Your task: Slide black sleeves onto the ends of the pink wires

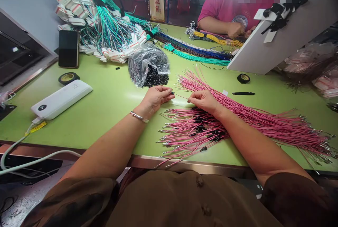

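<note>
My left hand [157, 97] pinches a small black connector housing [172, 93] between thumb and fingertips. A thin pink wire [181, 96] spans the gap from that housing to my right hand [202, 100], whose fingers are closed on it. Whether the wire's end sits inside the housing I cannot tell. Under and beside my right wrist lies a pile of pink wires [182, 128] with black housings [202, 124] among them. A larger bundle of pink wires [253, 116] stretches off to the right. Behind my left hand, an open clear plastic bag [149, 59] holds many black housings [155, 76].
On the left are a white power bank [63, 98], a tape roll [68, 78] and a phone [69, 49]. Green wire bundles [105, 19] lie behind. A black cutter [243, 93], another tape roll [243, 78] and a grey panel [266, 43] are right. Another person's hand [236, 29] works across the table.
</note>
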`<action>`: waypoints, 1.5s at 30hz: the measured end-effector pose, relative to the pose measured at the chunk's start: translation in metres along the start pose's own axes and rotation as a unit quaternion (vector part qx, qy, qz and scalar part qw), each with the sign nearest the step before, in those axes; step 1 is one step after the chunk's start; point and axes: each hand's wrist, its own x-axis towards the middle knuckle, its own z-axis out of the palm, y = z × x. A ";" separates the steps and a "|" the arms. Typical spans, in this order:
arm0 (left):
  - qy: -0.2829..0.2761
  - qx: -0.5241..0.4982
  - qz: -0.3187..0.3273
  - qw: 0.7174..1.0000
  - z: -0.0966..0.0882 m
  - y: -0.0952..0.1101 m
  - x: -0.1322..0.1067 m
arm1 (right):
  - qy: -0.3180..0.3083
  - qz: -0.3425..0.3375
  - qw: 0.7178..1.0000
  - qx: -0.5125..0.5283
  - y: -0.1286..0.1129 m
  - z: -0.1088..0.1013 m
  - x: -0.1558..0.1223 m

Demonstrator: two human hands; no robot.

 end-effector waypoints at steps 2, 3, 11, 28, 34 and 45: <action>-0.005 0.011 -0.003 1.000 0.000 0.000 -0.001 | 0.002 0.001 1.000 0.000 0.001 0.000 0.000; -0.008 0.017 -0.002 1.000 0.000 0.000 -0.001 | 0.003 0.001 1.000 0.000 0.001 0.000 0.001; -0.040 0.080 -0.002 0.996 -0.005 -0.001 0.000 | -0.021 -0.010 1.000 -0.007 -0.002 -0.002 0.000; -0.057 0.076 -0.024 0.995 -0.010 0.001 0.002 | -0.026 -0.010 1.000 0.011 -0.004 -0.003 -0.002; -0.055 0.094 -0.011 0.994 -0.007 0.001 -0.001 | -0.046 -0.013 0.999 -0.005 -0.004 -0.003 -0.002; -0.059 0.101 -0.017 0.993 -0.008 0.003 -0.003 | -0.054 -0.015 0.998 -0.009 -0.002 -0.005 -0.002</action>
